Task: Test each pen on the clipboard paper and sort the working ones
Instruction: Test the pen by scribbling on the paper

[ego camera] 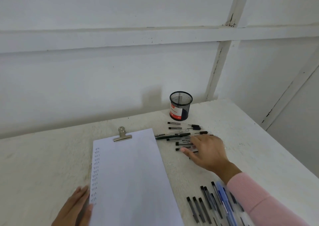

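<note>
**Pen selection under way; clipboard steadied**

The clipboard paper (131, 174) is pressed flat at its left edge by the left hand (76, 208), fingers straight, so that test marks can be made. The right hand (206, 152), fingers spread and gripping nothing, is laid over the scattered pens (183, 143) beside the paper's top right corner, judged to be untested stock. A second row of pens (207, 206) is kept apart at the worktop's (43, 165) front right. The mesh cup (180, 105) stands near the back edge; only a label can be made out on it.

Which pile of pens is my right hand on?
The far pile, beside the clipboard and in front of the mesh cup; your right hand reaches over it. The near pile lies apart by your sleeve.
</note>
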